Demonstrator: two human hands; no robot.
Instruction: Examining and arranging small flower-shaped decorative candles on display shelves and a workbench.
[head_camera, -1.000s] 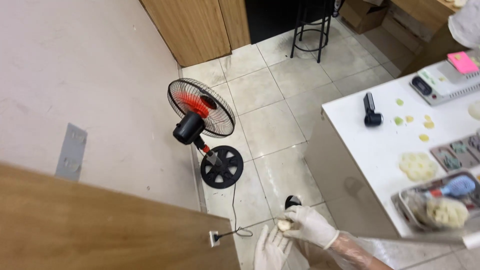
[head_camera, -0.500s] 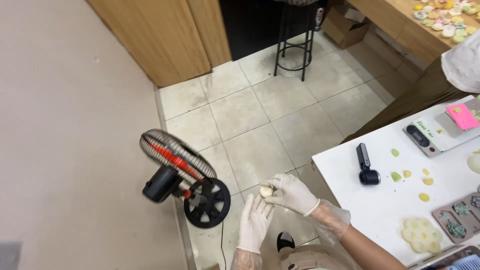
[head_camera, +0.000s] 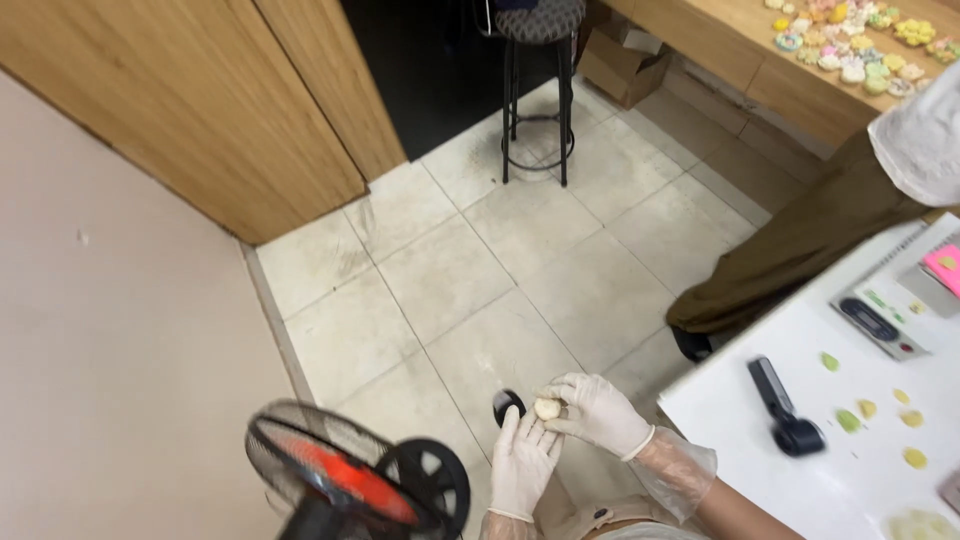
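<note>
Both my hands wear white gloves and are held out over the tiled floor. My left hand (head_camera: 522, 462) is flat and open, palm up. My right hand (head_camera: 598, 410) pinches a small pale dough ball (head_camera: 546, 407) and holds it just above the left palm's fingertips. A dark shoe tip (head_camera: 507, 404) shows on the floor right behind the ball.
A black floor fan with red blades (head_camera: 350, 480) stands at the lower left. A white table (head_camera: 800, 490) on the right carries a black tool (head_camera: 783, 408), dough bits and a scale (head_camera: 878, 322). Another person (head_camera: 820, 230) stands at the right. A black stool (head_camera: 536, 80) is farther back.
The view has tilted up and away: the fan has slid to the bottom left, and the stool and another person have come into view. My hands stay together on the dough ball.
</note>
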